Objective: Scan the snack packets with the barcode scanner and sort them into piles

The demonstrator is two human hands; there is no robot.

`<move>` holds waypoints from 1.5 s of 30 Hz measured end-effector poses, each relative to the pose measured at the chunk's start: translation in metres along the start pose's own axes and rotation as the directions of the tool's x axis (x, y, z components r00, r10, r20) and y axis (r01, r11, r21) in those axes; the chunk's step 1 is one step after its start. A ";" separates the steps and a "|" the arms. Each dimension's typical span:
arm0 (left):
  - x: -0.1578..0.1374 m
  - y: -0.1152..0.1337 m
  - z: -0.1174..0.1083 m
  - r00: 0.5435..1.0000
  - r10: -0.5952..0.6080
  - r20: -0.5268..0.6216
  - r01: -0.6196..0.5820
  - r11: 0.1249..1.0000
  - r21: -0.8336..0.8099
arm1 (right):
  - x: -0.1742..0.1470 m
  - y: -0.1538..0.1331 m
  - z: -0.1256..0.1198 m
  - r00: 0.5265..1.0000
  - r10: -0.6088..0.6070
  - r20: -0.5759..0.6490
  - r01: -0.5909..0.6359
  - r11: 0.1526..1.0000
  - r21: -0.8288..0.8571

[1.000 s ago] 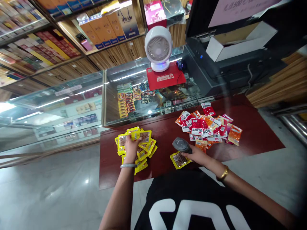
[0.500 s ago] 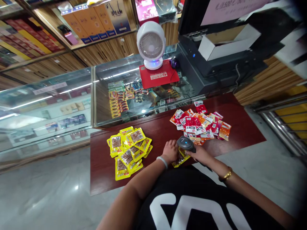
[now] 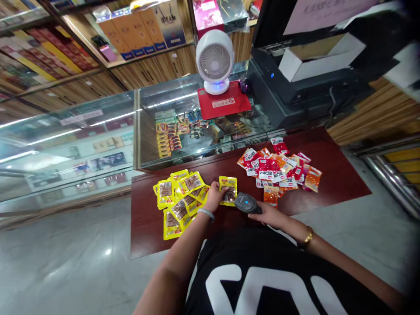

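Observation:
My left hand (image 3: pixel 215 196) pinches the left edge of a yellow snack packet (image 3: pixel 231 186), which has a clear window showing brown food. The packet is just above the dark red tabletop or lying on it; I cannot tell which. In my right hand (image 3: pixel 267 214) is a dark grey barcode scanner (image 3: pixel 246 203) with a small blue light, its head close to the packet's lower right corner. A heap of similar yellow packets (image 3: pixel 179 208) lies left of my left hand. Beyond the scanner sits a pile of red, white and orange packets (image 3: pixel 278 168).
The dark red table (image 3: pixel 147 238) meets a glass display counter (image 3: pixel 144 131) along its far side. On the counter stand a white fan (image 3: pixel 215 61) and a red mat (image 3: pixel 226 105). A black machine (image 3: pixel 278 96) carrying an open white box (image 3: pixel 305 68) is at the right.
My left hand has moved left and away from my body, bringing the yellow packet out from beneath the scanner. The scanner has shifted slightly left. The camera view has shifted a little.

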State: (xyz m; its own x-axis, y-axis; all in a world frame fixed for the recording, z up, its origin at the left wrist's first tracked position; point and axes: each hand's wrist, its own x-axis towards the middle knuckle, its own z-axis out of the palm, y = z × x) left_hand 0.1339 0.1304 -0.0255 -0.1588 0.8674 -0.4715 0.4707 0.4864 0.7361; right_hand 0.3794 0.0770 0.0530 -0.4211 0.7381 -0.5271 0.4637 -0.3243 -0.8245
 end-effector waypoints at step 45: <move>0.007 0.068 0.059 0.974 0.226 -0.012 -0.226 0.974 -0.016 | -0.020 0.029 -0.067 0.919 -0.036 -0.392 0.088 0.989 0.117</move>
State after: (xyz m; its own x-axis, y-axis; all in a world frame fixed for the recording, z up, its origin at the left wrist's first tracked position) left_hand 0.2166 0.1630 -0.0072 -0.0590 0.9561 -0.2870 0.4807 0.2791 0.8313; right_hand 0.4534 0.0923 0.0536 -0.0982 0.9221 -0.3744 0.3305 -0.3247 -0.8862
